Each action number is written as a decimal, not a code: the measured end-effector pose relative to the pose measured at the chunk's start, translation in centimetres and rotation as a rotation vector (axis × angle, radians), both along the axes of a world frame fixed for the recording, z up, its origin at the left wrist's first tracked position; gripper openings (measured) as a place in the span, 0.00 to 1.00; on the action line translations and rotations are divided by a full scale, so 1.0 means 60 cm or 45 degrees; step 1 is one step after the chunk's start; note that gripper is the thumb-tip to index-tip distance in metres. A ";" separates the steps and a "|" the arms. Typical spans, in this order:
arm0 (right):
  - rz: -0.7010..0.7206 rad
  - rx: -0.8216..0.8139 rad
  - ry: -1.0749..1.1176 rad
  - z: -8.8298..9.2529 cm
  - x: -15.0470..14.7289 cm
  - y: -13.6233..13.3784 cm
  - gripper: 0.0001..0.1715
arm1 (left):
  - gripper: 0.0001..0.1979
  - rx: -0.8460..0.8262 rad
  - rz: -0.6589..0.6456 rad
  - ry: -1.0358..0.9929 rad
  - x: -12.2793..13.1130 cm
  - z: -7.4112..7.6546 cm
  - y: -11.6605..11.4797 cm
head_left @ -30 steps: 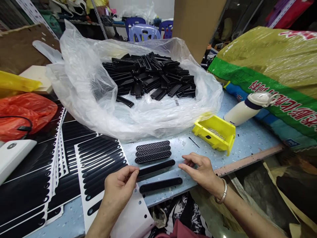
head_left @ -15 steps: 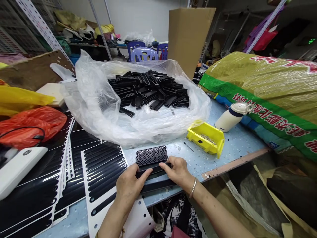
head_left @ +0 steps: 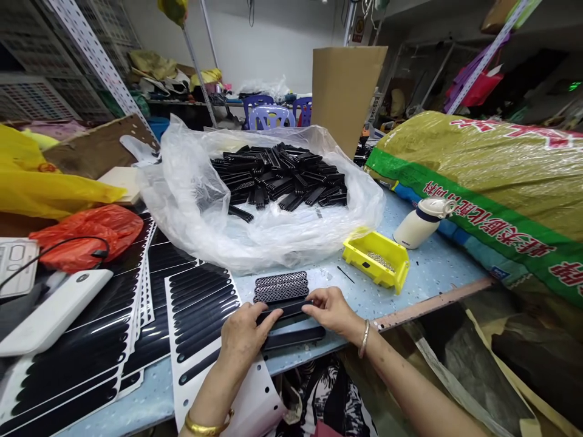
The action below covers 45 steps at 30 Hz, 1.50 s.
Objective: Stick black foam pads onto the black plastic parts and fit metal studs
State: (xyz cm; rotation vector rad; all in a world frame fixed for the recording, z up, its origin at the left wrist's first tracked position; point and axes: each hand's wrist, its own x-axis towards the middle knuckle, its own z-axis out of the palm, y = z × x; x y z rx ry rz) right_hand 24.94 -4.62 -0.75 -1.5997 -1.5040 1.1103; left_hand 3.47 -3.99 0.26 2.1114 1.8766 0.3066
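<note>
Closing in: our left hand point(head_left: 246, 343) and right hand point(head_left: 330, 309), apart a moment ago, now both grip the black plastic strip point(head_left: 285, 311) at 6 o'clock on the worktop point(head_left: 437, 273), just below the mesh grilles point(head_left: 281, 287).

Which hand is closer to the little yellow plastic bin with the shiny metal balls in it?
Right. The right hand is below and to the left of the yellow plastic bin. The left hand is farther away, on the other side of the right hand.
</note>
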 end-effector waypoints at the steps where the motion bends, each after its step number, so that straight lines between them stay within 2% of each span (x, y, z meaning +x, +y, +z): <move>1: 0.000 -0.026 -0.005 -0.001 -0.004 0.004 0.04 | 0.18 -0.017 -0.014 -0.005 0.001 0.000 0.001; 5: -0.009 -0.180 0.031 -0.001 -0.011 0.017 0.09 | 0.18 -0.066 -0.031 -0.007 0.000 0.001 0.002; 9: 0.018 -0.178 0.037 0.002 -0.008 0.017 0.14 | 0.18 0.003 -0.048 0.075 0.002 0.007 -0.003; 12: 0.042 -0.118 0.005 0.003 -0.009 0.008 0.15 | 0.22 0.139 -0.057 0.148 0.014 0.015 -0.011; 15: 0.073 0.060 -0.121 0.001 -0.014 -0.004 0.14 | 0.27 0.221 -0.029 0.197 0.038 0.022 -0.019; 17: 0.093 0.178 -0.232 -0.001 -0.017 -0.010 0.14 | 0.29 0.213 0.007 0.226 0.054 0.023 -0.021; 20: 0.126 0.222 -0.312 -0.003 -0.018 -0.016 0.15 | 0.25 0.149 0.036 0.172 0.061 0.021 -0.018; 23: 0.131 0.229 -0.345 -0.003 -0.018 -0.017 0.15 | 0.20 0.084 0.091 0.066 0.042 0.018 -0.016; 28: 0.115 0.238 -0.370 -0.005 -0.018 -0.017 0.16 | 0.21 0.044 0.204 0.053 -0.015 0.018 -0.019; 33: 0.098 0.253 -0.362 -0.009 -0.017 -0.018 0.17 | 0.20 0.015 0.220 -0.053 -0.041 0.021 -0.028; 36: 0.107 0.280 -0.369 -0.009 -0.018 -0.017 0.18 | 0.19 -0.027 0.201 -0.135 -0.050 0.022 -0.032; 40: 0.127 0.308 -0.369 -0.005 -0.018 -0.020 0.20 | 0.22 -0.069 0.087 -0.236 -0.064 0.019 -0.034; 45: 0.116 0.328 -0.291 0.003 0.003 -0.028 0.18 | 0.24 0.043 0.044 -0.303 -0.074 0.020 -0.037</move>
